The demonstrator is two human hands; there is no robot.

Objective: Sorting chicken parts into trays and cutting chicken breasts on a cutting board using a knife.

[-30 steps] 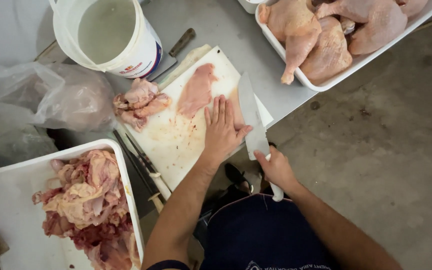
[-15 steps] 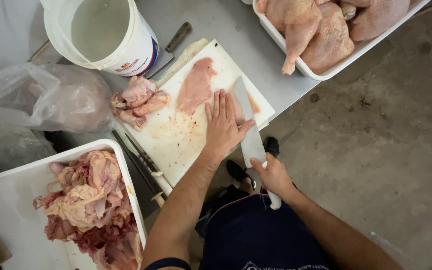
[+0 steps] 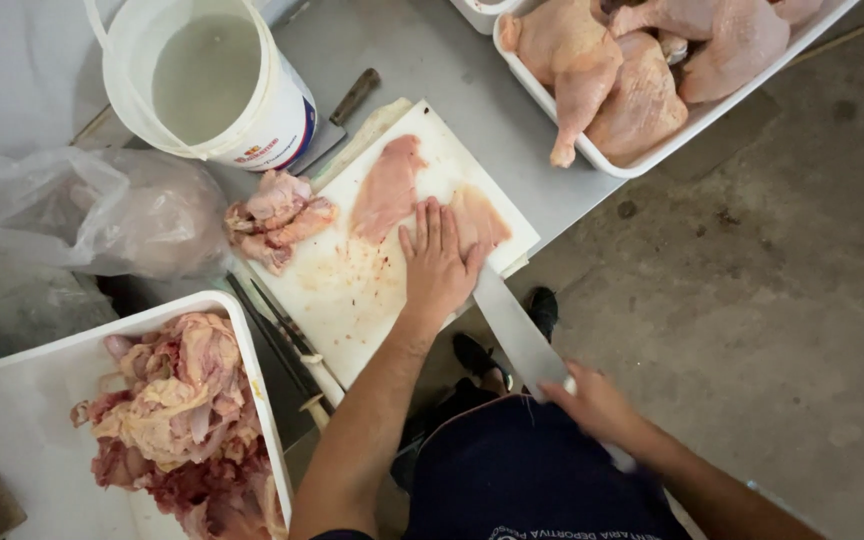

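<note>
Pressure from the flat, open left hand (image 3: 439, 262) pinned the chicken fillet (image 3: 474, 218) to the white cutting board (image 3: 352, 290) while the right hand (image 3: 597, 405) gripped the knife (image 3: 512, 330), best drawn level beneath the palm.

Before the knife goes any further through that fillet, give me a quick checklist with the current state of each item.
1. Left hand flat on the chicken fillet, fingers straight: ok.
2. Right hand grips the knife handle: ok, though blurred.
3. Blade tip position under the palm: cannot tell, hidden.
4. Cutting board fully on the table: not ok, its near corner overhangs the edge.
5. Second fillet out of the blade's way: ok.
6. Scrap pile apart from the cut: ok.
</note>
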